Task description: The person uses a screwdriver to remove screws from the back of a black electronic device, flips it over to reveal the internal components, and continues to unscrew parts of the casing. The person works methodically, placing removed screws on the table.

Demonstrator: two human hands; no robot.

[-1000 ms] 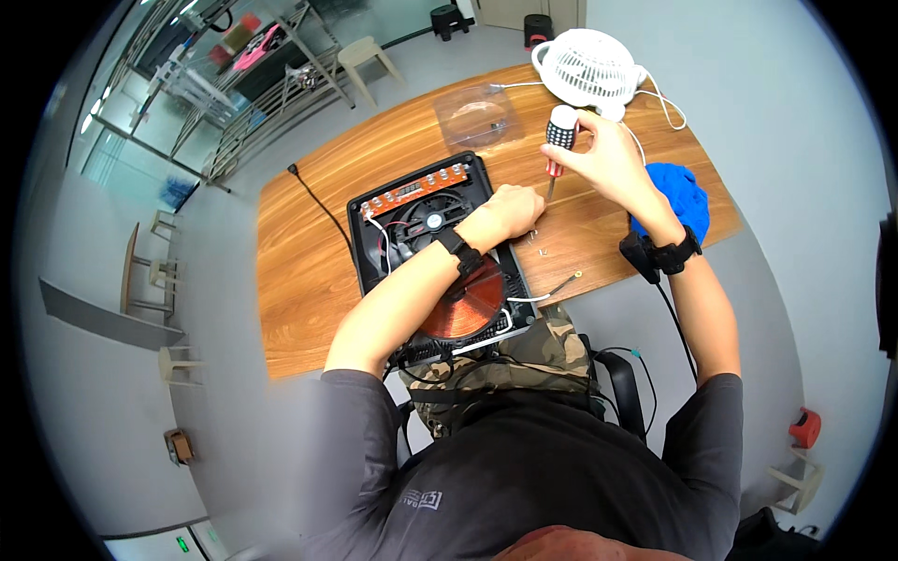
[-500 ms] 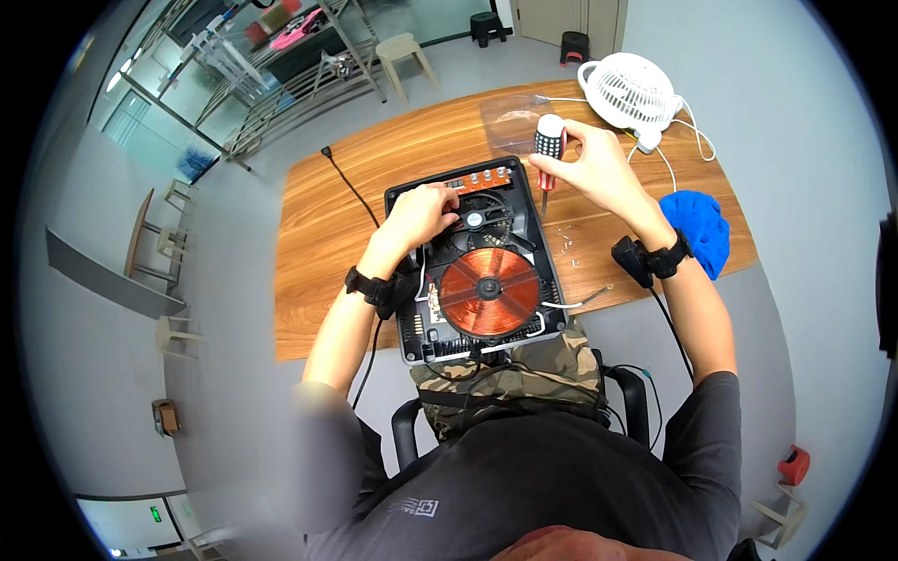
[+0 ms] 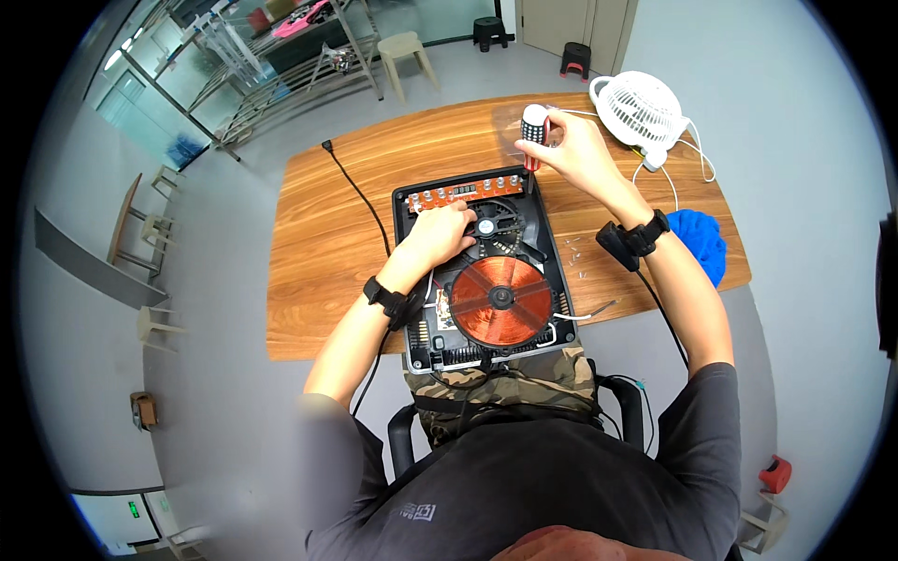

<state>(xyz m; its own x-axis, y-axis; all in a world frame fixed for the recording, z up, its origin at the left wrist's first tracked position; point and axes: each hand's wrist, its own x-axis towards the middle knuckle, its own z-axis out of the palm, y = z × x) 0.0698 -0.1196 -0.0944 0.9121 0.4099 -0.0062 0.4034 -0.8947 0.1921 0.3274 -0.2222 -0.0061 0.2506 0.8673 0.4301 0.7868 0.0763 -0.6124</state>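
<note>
An opened induction cooker (image 3: 409, 323) lies tilted between the table edge and my lap, with its copper coil (image 3: 501, 299), black cooling fan (image 3: 496, 229) and orange control board (image 3: 463, 192) exposed. My left hand (image 3: 440, 236) reaches in from the left, its fingers bent at the fan's left edge, just below the board; the fingertips are partly hidden. Above the cooker's far right corner, my right hand (image 3: 572, 150) grips a screwdriver (image 3: 534, 138) with a red, black and white handle. The shaft points down at that corner; whether its tip touches a screw is too small to tell.
Several small screws (image 3: 578, 257) lie on the wooden table (image 3: 318, 243) right of the cooker. A white fan (image 3: 641, 107) and a blue cloth (image 3: 697, 243) are further right. A black power cord (image 3: 358, 192) runs along the left, and a loose white wire (image 3: 585, 315) sticks out from the coil.
My right hand has brought the screwdriver left, from beside the cooker to over its far right corner. My left hand has slid down off the control board, showing more of it.
</note>
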